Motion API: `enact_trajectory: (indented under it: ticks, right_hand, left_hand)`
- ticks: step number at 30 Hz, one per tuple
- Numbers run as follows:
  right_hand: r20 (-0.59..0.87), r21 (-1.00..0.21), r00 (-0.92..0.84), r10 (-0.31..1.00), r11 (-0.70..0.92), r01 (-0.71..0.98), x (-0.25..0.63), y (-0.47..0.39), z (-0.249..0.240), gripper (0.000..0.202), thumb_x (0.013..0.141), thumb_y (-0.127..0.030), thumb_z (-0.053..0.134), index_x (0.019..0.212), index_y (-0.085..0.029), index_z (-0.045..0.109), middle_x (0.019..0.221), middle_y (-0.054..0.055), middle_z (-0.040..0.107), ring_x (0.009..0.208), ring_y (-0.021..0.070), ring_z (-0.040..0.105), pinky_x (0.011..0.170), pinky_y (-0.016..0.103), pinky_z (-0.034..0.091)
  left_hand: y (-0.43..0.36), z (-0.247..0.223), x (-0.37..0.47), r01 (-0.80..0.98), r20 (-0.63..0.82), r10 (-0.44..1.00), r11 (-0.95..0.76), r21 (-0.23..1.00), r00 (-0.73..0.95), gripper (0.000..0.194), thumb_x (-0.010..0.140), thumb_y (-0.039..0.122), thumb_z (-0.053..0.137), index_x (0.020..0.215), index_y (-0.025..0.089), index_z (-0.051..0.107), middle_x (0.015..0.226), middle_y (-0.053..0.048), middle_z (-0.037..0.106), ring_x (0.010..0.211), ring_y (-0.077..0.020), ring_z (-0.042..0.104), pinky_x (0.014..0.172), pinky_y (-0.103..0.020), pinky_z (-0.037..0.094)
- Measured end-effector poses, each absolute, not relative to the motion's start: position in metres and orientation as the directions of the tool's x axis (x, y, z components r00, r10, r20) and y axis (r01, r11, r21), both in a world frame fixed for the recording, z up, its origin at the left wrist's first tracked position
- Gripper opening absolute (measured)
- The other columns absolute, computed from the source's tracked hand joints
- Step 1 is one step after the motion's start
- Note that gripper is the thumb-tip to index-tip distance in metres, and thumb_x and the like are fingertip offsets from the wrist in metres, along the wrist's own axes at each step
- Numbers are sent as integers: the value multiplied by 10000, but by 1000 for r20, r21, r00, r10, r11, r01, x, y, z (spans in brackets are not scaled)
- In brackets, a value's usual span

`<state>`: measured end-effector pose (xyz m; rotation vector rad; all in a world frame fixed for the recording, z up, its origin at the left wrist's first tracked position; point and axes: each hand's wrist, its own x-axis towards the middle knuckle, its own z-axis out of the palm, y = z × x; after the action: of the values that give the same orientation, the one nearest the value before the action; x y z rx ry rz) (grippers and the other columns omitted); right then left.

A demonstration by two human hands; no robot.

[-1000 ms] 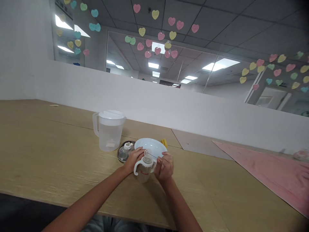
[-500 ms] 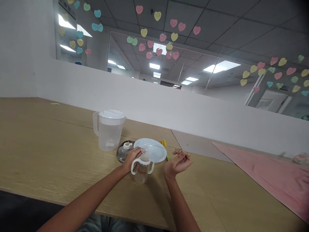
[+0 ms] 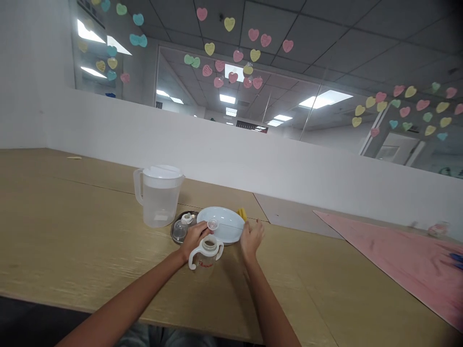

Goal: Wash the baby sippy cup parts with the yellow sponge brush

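My left hand [image 3: 195,239] is closed at the left of a clear baby bottle [image 3: 205,264] with two white handles and red lettering. Its fingertips pinch a small clear round cap [image 3: 213,224] above the bottle's uncovered mouth. Whether this hand also grips the bottle is hidden. At the right rim of a pale blue oval bowl [image 3: 224,236], my right hand [image 3: 252,238] is closed on what looks like a thin rod [image 3: 231,226], which points left over the bowl towards the cap. The rod's exact kind is too fine to tell.
A lidded, translucent pitcher [image 3: 161,200] stands at the left. Beside the bowl, a round metal tray [image 3: 173,237] bears a small clear bottle [image 3: 180,229] with a white collar. Something yellow [image 3: 242,213] lies behind the bowl. A pink sheet [image 3: 394,255] covers the table's right part.
My right hand has moved left to the bowl's rim, bringing the thin rod towards the cap. The handled bottle now leans so its mouth shows more. The view has shifted slightly.
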<state>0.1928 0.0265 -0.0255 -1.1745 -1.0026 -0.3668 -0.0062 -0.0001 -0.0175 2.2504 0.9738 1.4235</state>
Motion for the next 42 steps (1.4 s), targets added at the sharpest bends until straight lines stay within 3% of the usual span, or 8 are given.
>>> enact_trajectory:
  ticks: [5, 8, 15, 20, 26, 30, 34, 42]
  right_hand:
    - [891, -243, -103, 443, 656, 715, 168, 1, -7, 211, 861, -247, 443, 876, -179, 642, 845, 56, 666, 835, 181, 575, 798, 333, 414]
    - [848, -168, -266, 458, 709, 685, 156, -11, -1, 210, 854, -220, 452, 928, -188, 645, 869, 42, 669, 847, 171, 570, 796, 324, 409]
    - [813, -213, -311, 492, 749, 628, 151, -14, -3, 161, 825, -247, 535, 903, -211, 671, 919, 39, 662, 871, 180, 566, 787, 325, 430]
    - [882, -283, -116, 456, 711, 644, 154, -9, -5, 192, 859, -236, 473, 882, -162, 648, 848, 60, 667, 798, 173, 575, 741, 311, 442]
    - [833, -220, -123, 540, 526, 822, 165, -5, -3, 309, 897, -188, 345, 1002, -154, 633, 835, 71, 617, 830, 181, 530, 757, 309, 396]
    - [756, -166, -176, 631, 444, 880, 163, -7, -2, 316, 865, -119, 339, 996, -160, 623, 832, 63, 604, 822, 184, 499, 766, 305, 347]
    - [676, -181, -147, 722, 356, 917, 160, -10, 0, 231, 820, -91, 384, 867, -143, 604, 796, 57, 604, 777, 182, 491, 719, 295, 306]
    - [387, -116, -281, 878, 349, 930, 160, -14, 7, 287, 825, -114, 405, 825, -190, 682, 903, 51, 681, 910, 181, 533, 790, 309, 250]
  left_hand:
    - [1, -19, -5, 386, 706, 632, -767, 513, 319, 314, 899, 308, 358, 743, 152, 581, 756, -39, 580, 702, -162, 534, 672, -278, 434]
    - [3, -23, -5, 394, 719, 615, -779, 488, 325, 296, 892, 282, 377, 751, 155, 605, 781, -42, 575, 744, -171, 537, 707, -276, 430]
    - [7, -28, -6, 377, 743, 575, -809, 452, 344, 264, 887, 248, 390, 826, 184, 638, 870, -51, 582, 820, -174, 552, 767, -281, 451]
    - [3, -22, -12, 366, 760, 580, -803, 471, 295, 276, 900, 272, 391, 997, 174, 630, 967, -66, 589, 909, -179, 554, 830, -296, 445]
    - [1, -18, -35, 204, 845, 528, -840, 503, 86, 335, 913, 294, 340, 896, 133, 633, 726, -54, 633, 719, -163, 586, 707, -294, 449]
    - [-7, -13, -44, 137, 913, 393, -916, 378, 109, 347, 893, 343, 365, 783, 131, 617, 635, -48, 598, 611, -158, 558, 608, -286, 428]
    - [-21, -4, -42, 114, 945, 211, -976, 188, 248, 374, 851, 440, 405, 889, 126, 605, 765, -93, 609, 712, -191, 566, 650, -317, 443]
    - [-29, 0, -35, 176, 881, 124, -983, 47, 456, 320, 803, 378, 454, 955, 134, 593, 864, -108, 628, 754, -188, 591, 667, -294, 463]
